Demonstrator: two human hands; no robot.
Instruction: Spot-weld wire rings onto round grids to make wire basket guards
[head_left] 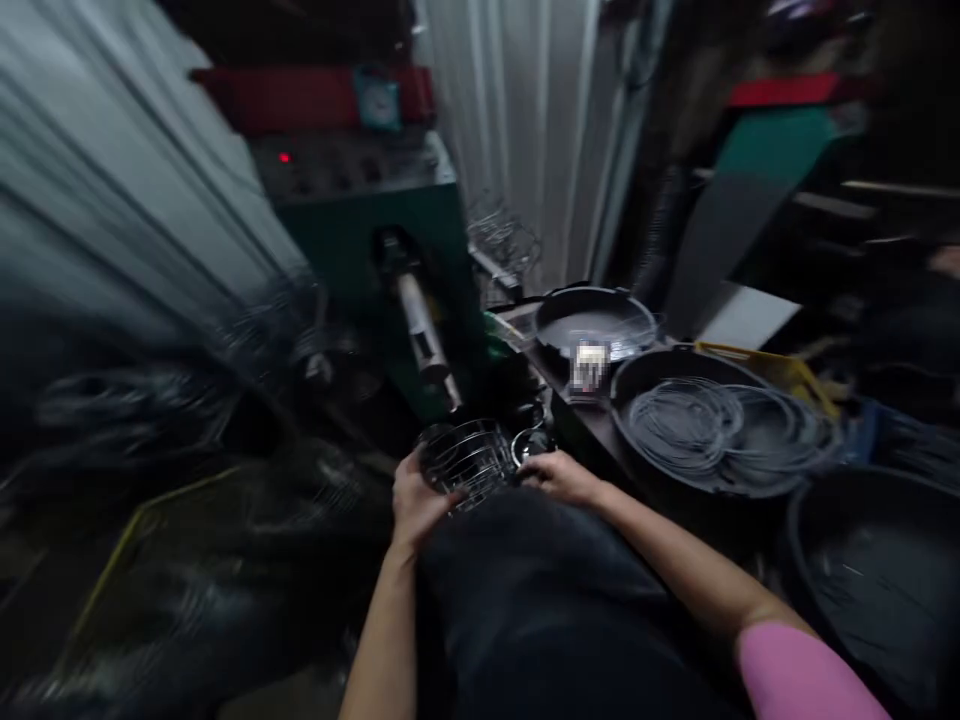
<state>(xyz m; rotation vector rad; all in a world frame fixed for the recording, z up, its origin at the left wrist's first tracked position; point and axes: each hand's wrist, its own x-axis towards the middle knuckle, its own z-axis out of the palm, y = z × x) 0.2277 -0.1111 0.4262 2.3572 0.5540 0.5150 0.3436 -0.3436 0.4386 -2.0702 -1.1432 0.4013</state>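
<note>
In the head view, my left hand [426, 503] is closed on the near left side of a round wire basket [466, 458], its thumb lying across the rods. The basket is tilted above my lap, its wires partly smeared by motion. To its right, my right hand [553, 475] grips a small metal ring [529, 444] between thumb and fingers. Whether the ring is joined to the basket I cannot tell. Just beyond the basket, the metal arm [421, 330] of a green machine [337, 250] points down toward it.
At right, a wide black tub [637, 440] holds coiled wire rings [686, 425]. Behind it stands another round tub [547, 335], and a third tub [799, 530] is at the lower right. A yellow-edged crate [112, 555] lies at left. Wire pieces [502, 235] hang near the corrugated wall [525, 120].
</note>
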